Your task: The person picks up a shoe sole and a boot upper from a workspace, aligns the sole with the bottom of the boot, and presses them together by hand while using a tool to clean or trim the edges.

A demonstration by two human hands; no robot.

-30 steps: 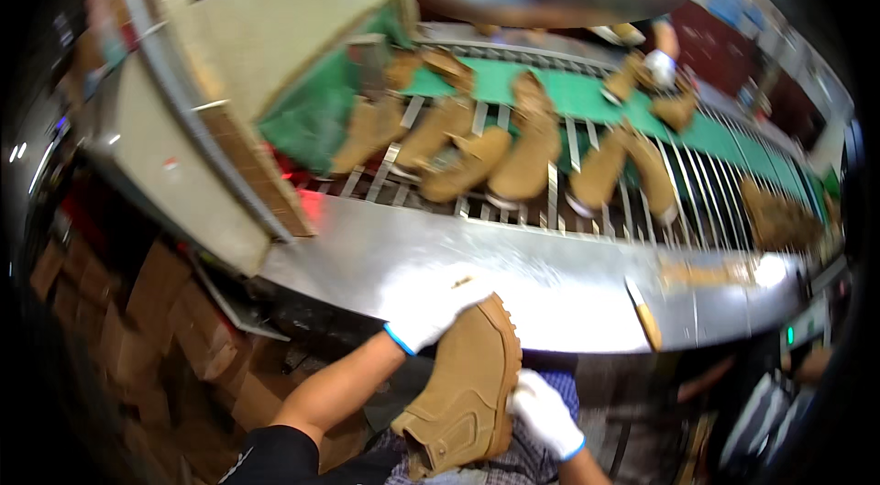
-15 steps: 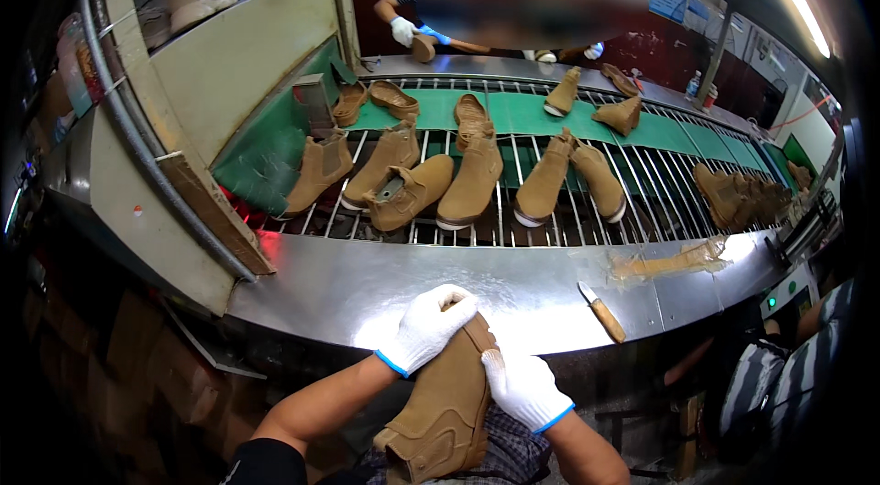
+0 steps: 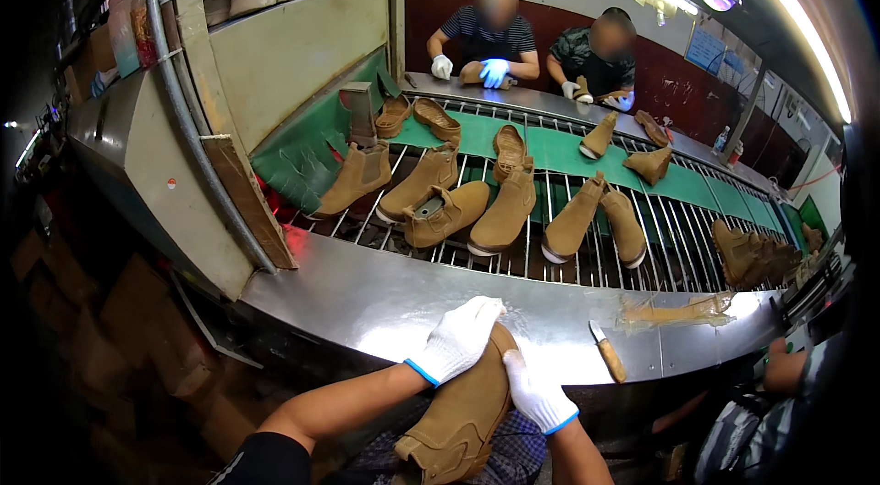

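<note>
A tan ankle boot point(image 3: 466, 407) lies over my lap, its toe pointing away and its shaft toward me. White knit gloves with blue cuffs cover both hands. My left hand point(image 3: 461, 338) is closed over the toe from the left, fingers reaching across the tip. From the right, my right hand point(image 3: 539, 393) grips the forefoot along the sole edge; some of its fingers are hidden behind the boot. Just beyond, on the metal ledge point(image 3: 339, 288), a wooden-handled knife point(image 3: 609, 357) rests to the right of my hands.
Several tan boots, among them one lying on its side point(image 3: 446, 214), stand on the roller conveyor point(image 3: 683, 260). Loose soles point(image 3: 509, 151) lie on its green belt point(image 3: 559, 150). Two people point(image 3: 486, 36) work across the line. A person's arm point(image 3: 784, 366) shows at right.
The view has tilted up, bringing the people opposite fully into sight. The boot has turned a little in my hands, showing less of its sole edge. My left fingers have straightened over the toe.
</note>
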